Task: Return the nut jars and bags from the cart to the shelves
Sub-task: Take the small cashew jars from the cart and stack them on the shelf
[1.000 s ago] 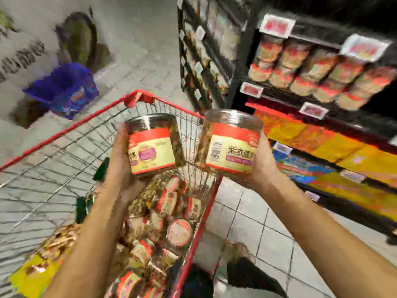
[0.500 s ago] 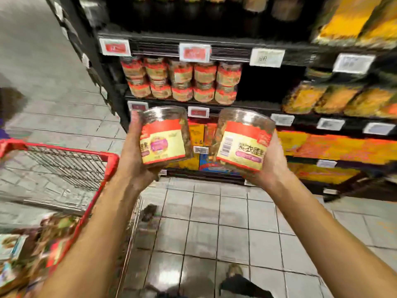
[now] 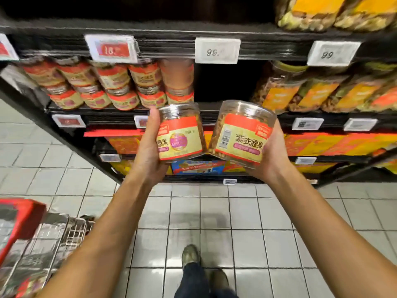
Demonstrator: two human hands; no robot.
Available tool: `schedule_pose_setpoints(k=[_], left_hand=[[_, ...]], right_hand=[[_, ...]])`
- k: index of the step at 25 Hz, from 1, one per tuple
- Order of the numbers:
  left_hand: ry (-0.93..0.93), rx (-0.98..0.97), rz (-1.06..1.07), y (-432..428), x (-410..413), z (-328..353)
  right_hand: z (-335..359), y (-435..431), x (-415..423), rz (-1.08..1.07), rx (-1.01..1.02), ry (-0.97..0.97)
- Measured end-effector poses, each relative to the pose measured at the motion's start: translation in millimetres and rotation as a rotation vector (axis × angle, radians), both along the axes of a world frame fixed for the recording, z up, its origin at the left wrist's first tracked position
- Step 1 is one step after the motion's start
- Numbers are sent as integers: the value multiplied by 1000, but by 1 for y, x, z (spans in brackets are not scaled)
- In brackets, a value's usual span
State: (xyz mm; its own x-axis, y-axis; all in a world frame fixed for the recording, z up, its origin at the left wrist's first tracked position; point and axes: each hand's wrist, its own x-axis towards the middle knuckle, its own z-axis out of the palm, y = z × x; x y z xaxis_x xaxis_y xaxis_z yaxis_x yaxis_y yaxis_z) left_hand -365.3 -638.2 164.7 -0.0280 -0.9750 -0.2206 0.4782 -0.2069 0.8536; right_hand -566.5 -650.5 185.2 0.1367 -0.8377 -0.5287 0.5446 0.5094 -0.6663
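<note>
My left hand (image 3: pixel 148 151) grips a clear nut jar (image 3: pixel 180 134) with a red and yellow label. A second nut jar (image 3: pixel 242 134) of the same kind, tilted to the left, sits in the grip of my right hand (image 3: pixel 270 155). The two jars touch at their lower edges. Both are held up in front of the black shelf (image 3: pixel 206 116), just below a dark gap (image 3: pixel 223 82) between the stacked jars (image 3: pixel 120 82) and the nut bags (image 3: pixel 318 91). The red cart (image 3: pixel 23 239) is at the lower left, its load mostly out of view.
Price tags (image 3: pixel 217 50) hang along the shelf edges. Yellow and orange packs (image 3: pixel 335 145) fill the lower shelves, with more bags (image 3: pixel 322 11) on the top right. The white tiled floor (image 3: pixel 214 211) lies between me and the shelving; my shoes (image 3: pixel 191 254) show at the bottom.
I have turned from the cart to face the shelves and come closer. Both jars have risen toward the gap on the middle shelf; the cart has slid to the lower left.
</note>
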Motion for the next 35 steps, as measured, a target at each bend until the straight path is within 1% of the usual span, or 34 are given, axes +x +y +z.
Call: schedule_pose_setpoints(k=[3,6,9,11,12,15,17,22,24,26,28,29,31,32,33,34,35], left_hand=[[-90,-59,16,-52,-17,-30],[-168,-170,136,-102,-39,-51],[-368,-349,302,-144,-60,-82],[-424,-409,359,-163,-73,-101],[-482,-439,385,-171,-78,-106],[-746,-484,451,-193,-91,-118],[-770,-493,445,-206,-92,-119],[-839,-486,318,-211,-77,-126],[-918,-488,297,-207,-72,-125],[-974,-442,246,-203,-67,-123],[-918,-405,165,-189,-66,-122],[-859,-382,178,-177,-67,-122],[-761,-315,353,-149,-71,-121],[-690,-266,405,-136,-77,-119],[-593,-208,378,-123,-86,-113],[-505,-161,289,-114,-97,-107],[-465,-147,186,-107,-108,-101]], right_hand=[[-28,-31,-11,-75,-4,11],[-58,-58,-27,-80,0,-9],[-98,-77,-41,-85,-30,-6],[-124,-84,-51,-71,-21,-21],[-132,-87,-54,-64,-17,-29],[-147,-93,-56,-47,-6,-25],[-153,-98,-58,-35,25,-16],[-154,-100,-61,13,57,5],[-150,-103,-61,21,58,19],[-147,-105,-61,14,54,22],[-143,-107,-61,-3,42,14],[-140,-107,-60,-5,31,25],[-132,-109,-58,8,3,64],[-128,-111,-56,22,-12,88],[-124,-113,-51,39,-37,113],[-119,-115,-44,53,-74,138],[-114,-115,-36,62,-118,163]])
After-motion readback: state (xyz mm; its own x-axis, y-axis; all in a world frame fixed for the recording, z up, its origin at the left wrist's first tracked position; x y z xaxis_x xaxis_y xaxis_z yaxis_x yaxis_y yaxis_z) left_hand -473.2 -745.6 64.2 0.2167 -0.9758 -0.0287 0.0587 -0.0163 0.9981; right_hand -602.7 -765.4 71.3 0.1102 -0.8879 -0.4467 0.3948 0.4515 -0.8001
